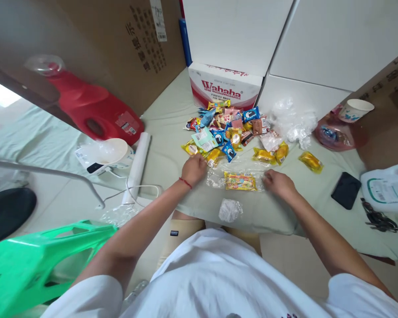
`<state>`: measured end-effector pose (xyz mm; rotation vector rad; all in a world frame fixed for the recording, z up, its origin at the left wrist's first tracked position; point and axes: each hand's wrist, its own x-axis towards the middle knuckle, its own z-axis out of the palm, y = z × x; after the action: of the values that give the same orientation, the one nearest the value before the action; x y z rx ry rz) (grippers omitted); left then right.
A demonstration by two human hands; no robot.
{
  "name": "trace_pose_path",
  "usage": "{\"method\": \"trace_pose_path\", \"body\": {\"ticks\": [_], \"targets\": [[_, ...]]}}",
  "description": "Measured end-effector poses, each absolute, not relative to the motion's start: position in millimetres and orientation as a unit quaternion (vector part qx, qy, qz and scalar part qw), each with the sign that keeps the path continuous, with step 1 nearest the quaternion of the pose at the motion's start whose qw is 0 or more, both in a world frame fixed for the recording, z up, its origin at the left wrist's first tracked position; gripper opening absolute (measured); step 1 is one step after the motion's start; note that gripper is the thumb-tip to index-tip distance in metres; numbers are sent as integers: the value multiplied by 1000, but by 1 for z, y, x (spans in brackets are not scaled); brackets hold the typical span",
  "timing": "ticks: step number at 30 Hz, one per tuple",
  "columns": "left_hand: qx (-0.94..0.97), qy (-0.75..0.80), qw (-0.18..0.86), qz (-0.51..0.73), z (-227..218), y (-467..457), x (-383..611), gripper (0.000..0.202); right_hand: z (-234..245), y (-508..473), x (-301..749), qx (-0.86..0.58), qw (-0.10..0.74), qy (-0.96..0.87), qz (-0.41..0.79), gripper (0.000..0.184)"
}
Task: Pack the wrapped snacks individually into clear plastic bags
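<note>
The left hand [194, 169] and right hand [278, 183] are curled shut, each pinching an end of the clear bag [215, 179]. The bag lies flat between them with a snack packet [240, 181] inside. It is probably light, thin and slippery, best gripped at the edges.

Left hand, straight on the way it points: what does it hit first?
Likely the yellow snack packet lying just beyond the left hand; depth is unclear, so the gap between them is hard to judge.

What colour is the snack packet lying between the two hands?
The snack packet is yellow-orange with red print, best seen in the head view.
</note>
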<state>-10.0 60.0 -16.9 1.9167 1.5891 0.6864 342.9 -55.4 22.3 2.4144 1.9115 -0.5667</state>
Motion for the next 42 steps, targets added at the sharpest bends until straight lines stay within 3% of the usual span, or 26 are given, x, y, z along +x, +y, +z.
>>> {"method": "trace_pose_path", "body": {"ticks": [4, 7, 12, 16, 20, 24, 30, 34, 37, 42], "targets": [[653, 653, 116, 365, 0, 42, -16, 10, 41, -34, 336, 726, -22, 686, -55, 38], [715, 579, 99, 380, 15, 9, -2, 29, 50, -5, 321, 631, -53, 772, -49, 40], [890, 388, 182, 153, 16, -33, 56, 51, 40, 48, 284, 600, 46, 789, -128, 47], [898, 396, 177, 80, 2, -35, 79, 47, 38, 64, 277, 606, 84, 759, -220, 22], [892, 410, 172, 78, -4, -36, 77, 45, 46, 45, 287, 536, 11, 796, -281, 26], [890, 420, 165, 61, -4, -40, 78, 45, 41, 2, 292, 446, -73, 852, -266, 34], [885, 426, 172, 78, -10, -46, 77, 46, 14, -52, 294, 466, -137, 841, -240, 43], [862, 436, 226, 130, -18, -45, 69, 49, -3, -67, 292, 477, -174, 826, -247, 46], [814, 430, 329, 209, -28, -36, 63, 50, -13, -68, 290, 482, -194, 820, -242, 46], [642, 488, 478, 349, -45, -10, 52, 34, -23, -66, 287, 465, -192, 838, -211, 45]]}}
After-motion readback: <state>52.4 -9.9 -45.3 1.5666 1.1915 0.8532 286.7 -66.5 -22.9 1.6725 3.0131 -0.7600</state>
